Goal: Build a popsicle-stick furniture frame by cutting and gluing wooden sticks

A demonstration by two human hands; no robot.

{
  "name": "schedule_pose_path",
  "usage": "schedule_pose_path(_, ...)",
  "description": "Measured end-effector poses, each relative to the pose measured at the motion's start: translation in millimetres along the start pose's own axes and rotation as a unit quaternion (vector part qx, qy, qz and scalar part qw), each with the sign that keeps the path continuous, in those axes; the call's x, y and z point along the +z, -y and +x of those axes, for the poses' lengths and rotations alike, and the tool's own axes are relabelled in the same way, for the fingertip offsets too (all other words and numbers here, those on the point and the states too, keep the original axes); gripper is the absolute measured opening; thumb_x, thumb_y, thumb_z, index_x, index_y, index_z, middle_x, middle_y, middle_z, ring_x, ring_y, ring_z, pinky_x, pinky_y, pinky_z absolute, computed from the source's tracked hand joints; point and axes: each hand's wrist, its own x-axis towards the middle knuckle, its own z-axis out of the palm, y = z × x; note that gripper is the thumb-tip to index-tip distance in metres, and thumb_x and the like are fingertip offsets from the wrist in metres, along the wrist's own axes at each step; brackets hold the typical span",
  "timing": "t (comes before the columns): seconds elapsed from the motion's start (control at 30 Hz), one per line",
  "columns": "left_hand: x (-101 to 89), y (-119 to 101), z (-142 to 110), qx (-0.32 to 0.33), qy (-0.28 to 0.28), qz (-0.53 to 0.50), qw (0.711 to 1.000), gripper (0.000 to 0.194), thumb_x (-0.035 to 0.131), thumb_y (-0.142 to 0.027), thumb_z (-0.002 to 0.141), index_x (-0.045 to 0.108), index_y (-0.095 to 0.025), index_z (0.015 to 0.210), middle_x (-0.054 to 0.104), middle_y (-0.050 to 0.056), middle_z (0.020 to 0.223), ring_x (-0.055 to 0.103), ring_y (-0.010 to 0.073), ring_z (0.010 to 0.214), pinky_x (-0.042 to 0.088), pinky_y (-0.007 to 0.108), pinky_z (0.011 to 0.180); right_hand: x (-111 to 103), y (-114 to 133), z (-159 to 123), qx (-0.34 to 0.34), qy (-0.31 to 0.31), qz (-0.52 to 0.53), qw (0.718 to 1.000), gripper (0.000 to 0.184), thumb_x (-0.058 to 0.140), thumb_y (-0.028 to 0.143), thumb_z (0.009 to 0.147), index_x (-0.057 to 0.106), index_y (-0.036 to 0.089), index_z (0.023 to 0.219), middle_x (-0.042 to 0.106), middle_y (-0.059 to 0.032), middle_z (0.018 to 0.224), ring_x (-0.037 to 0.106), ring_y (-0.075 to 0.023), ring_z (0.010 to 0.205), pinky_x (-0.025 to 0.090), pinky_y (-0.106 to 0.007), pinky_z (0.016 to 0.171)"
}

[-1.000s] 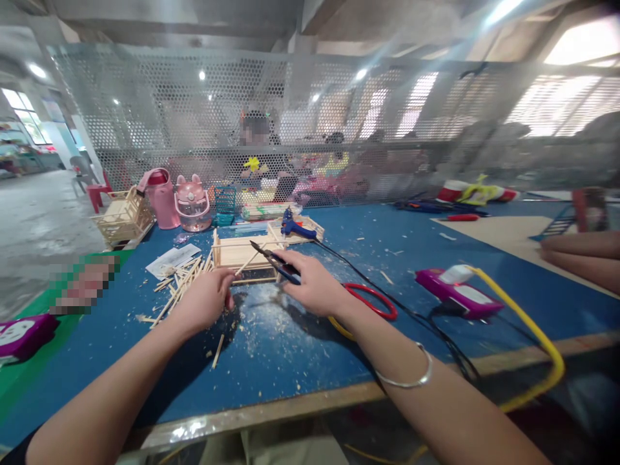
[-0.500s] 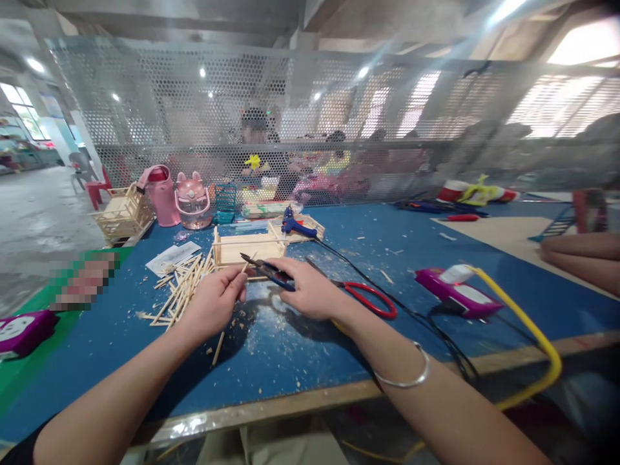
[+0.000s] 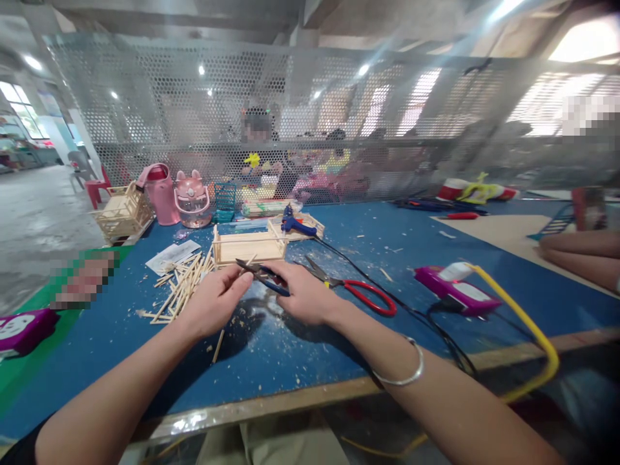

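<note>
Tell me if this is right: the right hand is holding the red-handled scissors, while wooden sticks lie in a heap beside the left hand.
Not quite: the right hand holds pliers with dark blue handles; the red-handled scissors lie on the blue table, as the head view shows. The wooden sticks do lie in a heap beside the left hand.

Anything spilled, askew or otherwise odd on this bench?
Only loose litter: pale crumbs are strewn across the blue tabletop, thin sticks lie in a jumbled heap beside the left hand, and one stray stick lies apart from them. Nothing looks clearly damaged.
</note>
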Motion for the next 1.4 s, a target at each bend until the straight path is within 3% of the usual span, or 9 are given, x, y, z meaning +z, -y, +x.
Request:
schedule_pose_path(0.13, 4.5, 2.3, 2.4, -0.061, -0.022, 0.071, 0.995, 0.043, 0.028, -0.046, 0.085, 0.047, -0.019, 0.058, 0.042, -0.001, 0.052, 0.042, 0.015, 0.055, 0.026, 0.026, 0.053, 15.2, -2.8, 0.9, 0.006, -0.01, -0.026, 1.0, 0.043, 0.052, 0.014, 0.063, 0.056, 0.014, 0.106, 0.064, -0.0091, 0.098, 0.056, -0.0207, 0.084, 0.043, -0.031, 0.072)
schedule_pose_path(0.33, 5.1, 1.9, 3.7, -0.076, -0.068, 0.147, 0.984, 0.038, 0.028, -0.042, 0.084, 0.037, -0.021, 0.053, 0.042, 0.0, 0.052, 0.04, 0.0156, 0.052, 0.022, 0.027, 0.053, 32.3, 2.2, 1.7, -0.009, -0.101, -0.04, 0.994, 0.051, 0.052, 0.01, 0.062, 0.05, 0.014, 0.113, 0.059, -0.0111, 0.112, 0.052, -0.0221, 0.101, 0.04, -0.033, 0.085)
schedule_pose_path(0.57, 4.3, 1.1, 4.6, -0.105, -0.048, 0.102, 0.988, 0.043, 0.026, -0.044, 0.085, 0.035, -0.021, 0.049, 0.04, -0.001, 0.049, 0.037, 0.0149, 0.049, 0.022, 0.026, 0.051, 23.2, 9.3, 0.8, 0.051, -0.121, -0.238, 0.962, 0.043, 0.055, 0.022, 0.067, 0.052, 0.008, 0.108, 0.058, -0.0168, 0.095, 0.052, -0.0289, 0.089, 0.038, -0.039, 0.078)
schedule_pose_path(0.7, 1.2, 4.7, 6.5, -0.027, -0.034, 0.071, 0.997, 0.039, 0.028, -0.043, 0.086, 0.039, -0.021, 0.056, 0.044, -0.001, 0.054, 0.04, 0.0149, 0.052, 0.024, 0.025, 0.051, 15.7, 3.0, 2.6, 0.013, -0.084, -0.105, 0.991, 0.043, 0.051, 0.014, 0.066, 0.052, 0.012, 0.109, 0.06, -0.0133, 0.103, 0.053, -0.0247, 0.094, 0.04, -0.034, 0.082)
schedule_pose_path(0.83, -4.0, 3.2, 5.0, 0.011, -0.01, 0.072, 0.997, 0.036, 0.031, -0.04, 0.086, 0.043, -0.02, 0.058, 0.046, -0.001, 0.056, 0.042, 0.0149, 0.056, 0.026, 0.024, 0.053, 4.2, -4.9, 4.3, -0.032, 0.016, 0.045, 0.998, 0.045, 0.047, 0.008, 0.062, 0.055, 0.016, 0.106, 0.061, -0.0063, 0.103, 0.053, -0.0193, 0.092, 0.04, -0.029, 0.08)
schedule_pose_path(0.97, -6.4, 2.9, 3.3, 0.036, 0.006, 0.035, 0.999, 0.037, 0.032, -0.039, 0.087, 0.048, -0.019, 0.06, 0.043, -0.003, 0.055, 0.041, 0.0128, 0.054, 0.027, 0.023, 0.052, -6.7, -5.7, 4.7, -0.011, 0.123, 0.175, 0.977, 0.032, 0.046, 0.012, 0.062, 0.056, 0.014, 0.092, 0.055, 0.0001, 0.074, 0.048, -0.0133, 0.067, 0.039, -0.025, 0.063)
schedule_pose_path(1.1, -1.3, 6.6, 2.9, 0.025, 0.037, -0.098, 0.994, 0.041, 0.032, -0.046, 0.087, 0.046, -0.018, 0.061, 0.036, -0.005, 0.051, 0.033, 0.01, 0.047, 0.024, 0.023, 0.047, -8.9, -3.3, 3.9, 0.017, 0.16, 0.293, 0.942, 0.032, 0.048, 0.015, 0.057, 0.053, 0.015, 0.088, 0.049, 0.0029, 0.068, 0.043, -0.0106, 0.063, 0.036, -0.022, 0.057)
schedule_pose_path(1.27, 8.5, 5.8, 0.8, -0.04, 0.071, -0.325, 0.942, 0.044, 0.034, -0.057, 0.082, 0.034, -0.02, 0.058, 0.025, -0.008, 0.048, 0.022, 0.007, 0.04, 0.02, 0.021, 0.04, -5.6, -3.7, 4.7, 0.016, 0.167, 0.317, 0.933, 0.031, 0.048, 0.014, 0.056, 0.053, 0.016, 0.086, 0.049, 0.0029, 0.069, 0.043, -0.0105, 0.063, 0.036, -0.022, 0.057)
schedule_pose_path(1.4, 7.9, 4.3, -1.7, -0.021, 0.03, -0.262, 0.964, 0.041, 0.037, -0.051, 0.084, 0.034, -0.019, 0.057, 0.029, -0.007, 0.05, 0.026, 0.0073, 0.044, 0.022, 0.021, 0.042, -11.9, -5.3, 5.6, 0.002, 0.165, 0.218, 0.962, 0.043, 0.045, 0.014, 0.058, 0.053, 0.015, 0.099, 0.053, -0.0002, 0.076, 0.047, -0.0133, 0.068, 0.04, -0.025, 0.063)
